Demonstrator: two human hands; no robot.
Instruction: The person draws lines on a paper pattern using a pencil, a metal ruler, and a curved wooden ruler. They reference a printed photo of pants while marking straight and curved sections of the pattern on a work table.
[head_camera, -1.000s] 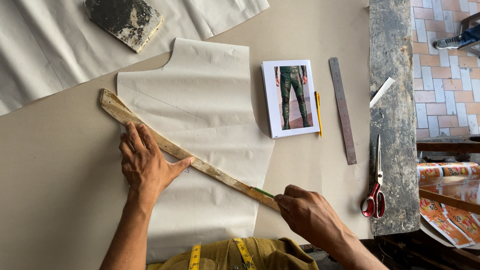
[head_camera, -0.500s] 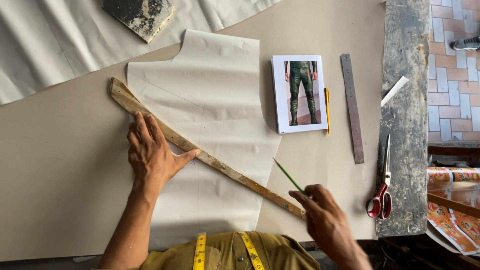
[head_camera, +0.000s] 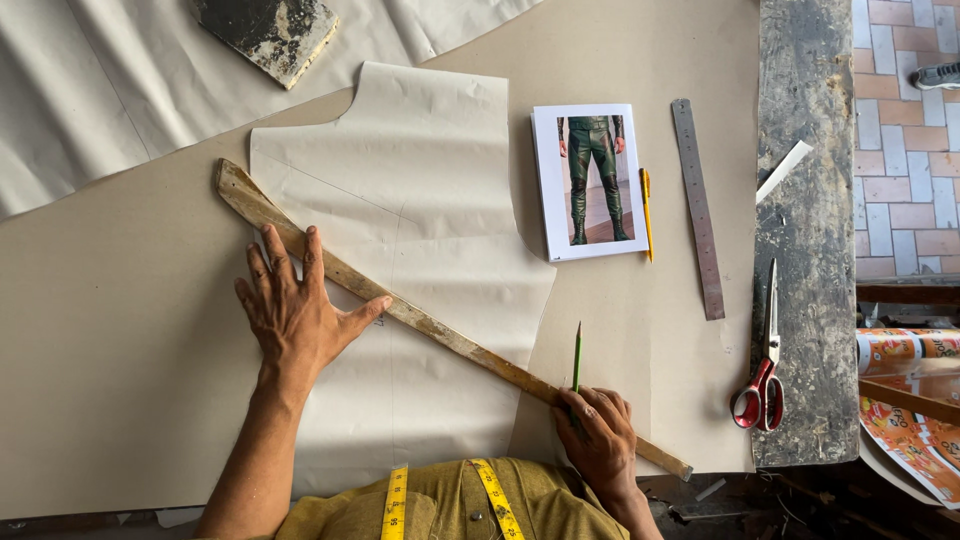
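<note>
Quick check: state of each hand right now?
Left hand: open, pressed flat on the wooden straightedge and paper pattern.
Right hand: closed, holding a green pencil.

Orange, red and white printed packaging sheets (head_camera: 905, 385) are lying at the right edge, beyond the desk (head_camera: 805, 150).

Bare brown paper (head_camera: 110, 340) lies open leftward, while the photo card (head_camera: 592, 180), metal ruler (head_camera: 698, 208) and scissors (head_camera: 762, 372) crowd the right.
</note>
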